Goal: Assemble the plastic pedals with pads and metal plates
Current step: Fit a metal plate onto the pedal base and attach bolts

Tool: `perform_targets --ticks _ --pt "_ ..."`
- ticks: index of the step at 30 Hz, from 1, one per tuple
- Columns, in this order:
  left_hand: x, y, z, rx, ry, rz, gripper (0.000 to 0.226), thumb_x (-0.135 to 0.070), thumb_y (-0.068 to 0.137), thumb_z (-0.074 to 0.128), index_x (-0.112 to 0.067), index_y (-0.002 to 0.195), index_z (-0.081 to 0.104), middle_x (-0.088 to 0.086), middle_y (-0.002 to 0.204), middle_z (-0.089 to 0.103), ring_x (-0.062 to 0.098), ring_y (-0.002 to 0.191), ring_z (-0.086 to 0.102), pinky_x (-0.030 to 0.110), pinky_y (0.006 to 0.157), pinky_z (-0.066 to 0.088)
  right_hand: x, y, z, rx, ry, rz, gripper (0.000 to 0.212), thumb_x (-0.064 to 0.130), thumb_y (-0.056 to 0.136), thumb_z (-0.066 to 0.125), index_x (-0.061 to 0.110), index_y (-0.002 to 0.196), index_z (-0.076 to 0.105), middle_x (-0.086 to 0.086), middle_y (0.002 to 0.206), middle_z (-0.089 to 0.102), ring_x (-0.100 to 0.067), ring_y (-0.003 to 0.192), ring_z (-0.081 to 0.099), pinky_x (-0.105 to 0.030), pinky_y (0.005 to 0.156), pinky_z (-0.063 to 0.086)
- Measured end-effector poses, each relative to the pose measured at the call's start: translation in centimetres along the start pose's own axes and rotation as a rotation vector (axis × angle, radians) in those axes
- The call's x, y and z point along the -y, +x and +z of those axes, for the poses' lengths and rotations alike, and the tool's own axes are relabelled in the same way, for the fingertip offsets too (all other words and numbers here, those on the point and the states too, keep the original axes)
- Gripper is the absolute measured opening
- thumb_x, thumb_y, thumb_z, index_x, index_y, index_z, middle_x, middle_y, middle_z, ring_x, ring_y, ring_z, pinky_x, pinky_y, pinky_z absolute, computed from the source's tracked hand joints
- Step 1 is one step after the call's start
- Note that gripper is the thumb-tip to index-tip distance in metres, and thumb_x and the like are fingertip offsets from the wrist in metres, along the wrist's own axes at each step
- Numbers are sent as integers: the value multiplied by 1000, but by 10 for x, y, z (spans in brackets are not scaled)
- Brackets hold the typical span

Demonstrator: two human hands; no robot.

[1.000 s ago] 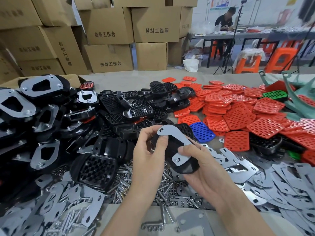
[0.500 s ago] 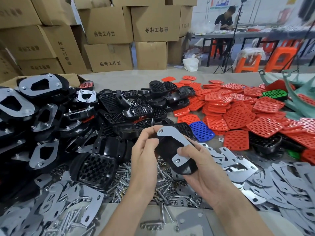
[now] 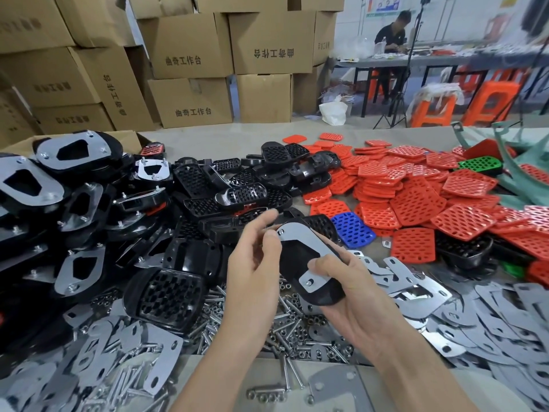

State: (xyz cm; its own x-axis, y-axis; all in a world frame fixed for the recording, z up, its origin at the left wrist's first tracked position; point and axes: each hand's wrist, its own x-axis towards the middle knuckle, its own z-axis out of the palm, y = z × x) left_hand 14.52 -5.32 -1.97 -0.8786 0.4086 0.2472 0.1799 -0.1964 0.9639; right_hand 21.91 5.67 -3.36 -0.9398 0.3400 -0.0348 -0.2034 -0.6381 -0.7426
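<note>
- Centre of frame, above the counter (image 3: 237,139): black pedal (image 3: 297,261) with a metal plate (image 3: 306,234) laid on top, a bolt end showing in the plate's lower hole.
- Right hand (image 3: 356,301): curled under the pedal, thumb pressed onto the plate.
- Left hand (image 3: 252,263): thumb tip touching the plate's upper end, other fingers loose and lifted, gripping nothing.
- Right of frame: heap of red pads (image 3: 416,197).
- Lower right: loose plates (image 3: 475,322).
- Beneath the hands: bolts and nuts (image 3: 292,319).

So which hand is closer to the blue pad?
Right. The right hand holds the pedal just this side of the blue pad; the left hand is on the pedal's other side, further left.
</note>
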Motion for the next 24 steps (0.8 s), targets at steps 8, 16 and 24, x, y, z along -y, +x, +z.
perform_targets --ticks 8,16,24 --pt "-6 -3 2 25 69 16 30 -23 105 47 -43 107 68 -12 88 73 -2 76 65 12 64 51 2 -3 3 15 0 1 53 -5 80 72 11 131 68 -20 126 71 -29 107 73 -37 91 59" --pt "-6 0 -2 -2 -178 -272 25 -23 104 50 -32 109 73 -4 107 77 12 101 73 27 80 59 2 -2 7 -72 -138 -16 60 3 72 73 17 130 67 -15 116 76 -26 98 74 -35 84 60" --pt "-12 3 -13 92 -211 -387 40 -40 100 54 -15 84 81 8 96 78 13 91 75 21 75 60 2 -5 7 -74 -241 2 45 9 75 84 34 111 78 -11 113 77 -27 96 70 -42 84 51"
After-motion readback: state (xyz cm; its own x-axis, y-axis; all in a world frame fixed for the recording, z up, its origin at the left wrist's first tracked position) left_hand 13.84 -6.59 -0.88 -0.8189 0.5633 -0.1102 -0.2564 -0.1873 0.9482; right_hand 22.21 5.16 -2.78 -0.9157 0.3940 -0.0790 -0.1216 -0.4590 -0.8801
